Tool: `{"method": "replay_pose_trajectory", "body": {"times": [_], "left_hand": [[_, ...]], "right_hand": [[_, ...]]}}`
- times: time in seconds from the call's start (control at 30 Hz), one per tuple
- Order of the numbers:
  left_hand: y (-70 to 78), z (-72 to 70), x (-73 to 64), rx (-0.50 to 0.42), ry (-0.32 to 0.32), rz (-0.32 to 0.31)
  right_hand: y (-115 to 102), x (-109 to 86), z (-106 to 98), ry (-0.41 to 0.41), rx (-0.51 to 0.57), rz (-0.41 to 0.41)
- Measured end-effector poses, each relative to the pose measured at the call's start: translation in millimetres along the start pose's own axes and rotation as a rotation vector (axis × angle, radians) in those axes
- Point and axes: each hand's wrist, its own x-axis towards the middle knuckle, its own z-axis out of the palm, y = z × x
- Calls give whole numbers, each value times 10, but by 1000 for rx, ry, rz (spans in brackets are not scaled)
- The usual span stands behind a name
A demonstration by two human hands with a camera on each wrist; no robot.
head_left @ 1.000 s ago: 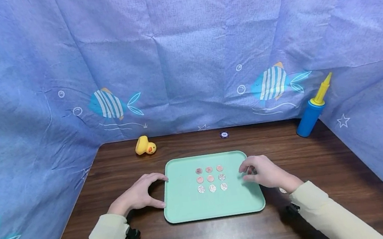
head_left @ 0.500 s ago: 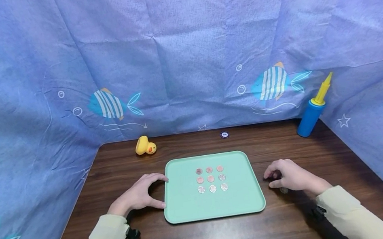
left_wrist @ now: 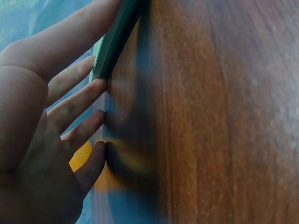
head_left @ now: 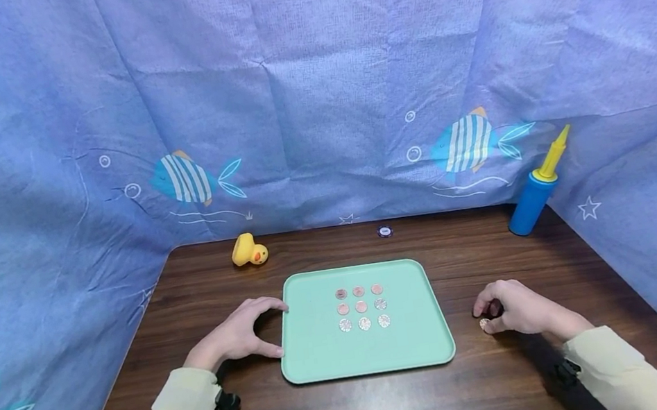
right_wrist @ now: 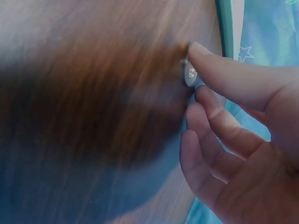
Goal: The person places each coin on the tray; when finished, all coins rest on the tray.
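On the table, a light green tray (head_left: 319, 360) bears several coins (head_left: 361, 307) in three short rows, some coppery and some silvery. My left hand (head_left: 234, 332) is at the tray's left side, thumb and forefinger spread along its rim; the left wrist view shows the other fingers apart and holding nothing. Right of the tray, my right hand (head_left: 516, 308) is low over the table, fingers bent, at a single silvery coin (right_wrist: 190, 74). The thumb is against or just beside that coin, and the forefinger tip is close to it with a small gap.
A yellow rubber duck (head_left: 249, 250) lies at the back left. Near the back edge is a dark blue poker chip (head_left: 385, 231). At the back right corner stands a blue and yellow hand pump (head_left: 533, 201). Blue fish-print cloth (head_left: 315, 109) surrounds the table.
My right hand has moved from over the tray's right edge rightward and down to the single coin on the table. My left hand, the tray and its coins have stayed put.
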Motion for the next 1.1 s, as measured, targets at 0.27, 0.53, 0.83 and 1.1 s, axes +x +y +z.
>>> {"method": "replay_pose_trajectory", "body": {"times": [0.27,0.53,0.83,1.1], "left_hand": [[-1,-1,2,2,3,10],[8,0,-5,8,10,26],[17,-7,-16,-3,4,9],[19,-10,-10,4,1,8]], "right_hand": [[9,-11,26,12,6,-27],[11,15,12,-11,-21,-66],[66,29,11,-51,2,-72],[106,16,32,-69,26,-96]]}}
